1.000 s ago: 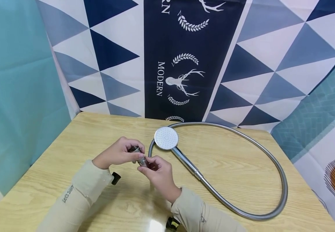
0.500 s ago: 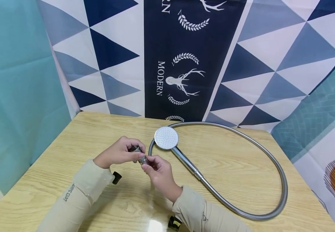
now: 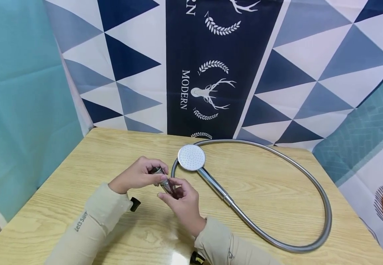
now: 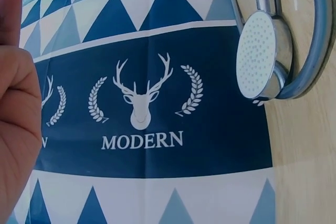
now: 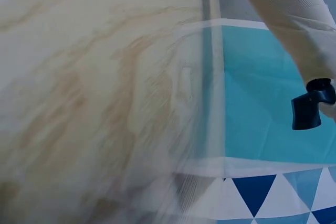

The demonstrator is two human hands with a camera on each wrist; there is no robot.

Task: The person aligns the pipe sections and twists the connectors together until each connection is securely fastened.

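Observation:
In the head view my left hand grips a small dark metal fitting between thumb and fingers. My right hand is just below and to the right, its thumb and fingers around the shiny metal end piece of the shower hose, against the fitting's lower end. The fingers hide part of this joint. Beyond the hands lies a chrome shower head with a pale round spray face, its handle joined to the hose. The left wrist view shows part of my left hand at its left edge; the right wrist view shows no hand.
The grey hose curves in a wide loop over the right half of the wooden table. A patterned cloth hangs behind the table, with a turquoise sheet at the left. A black camera mount sits at my left cuff.
My right thumb has swung down and away from the metal end piece, baring more of it, while the fingers stay by it. My left hand keeps its hold on the fitting.

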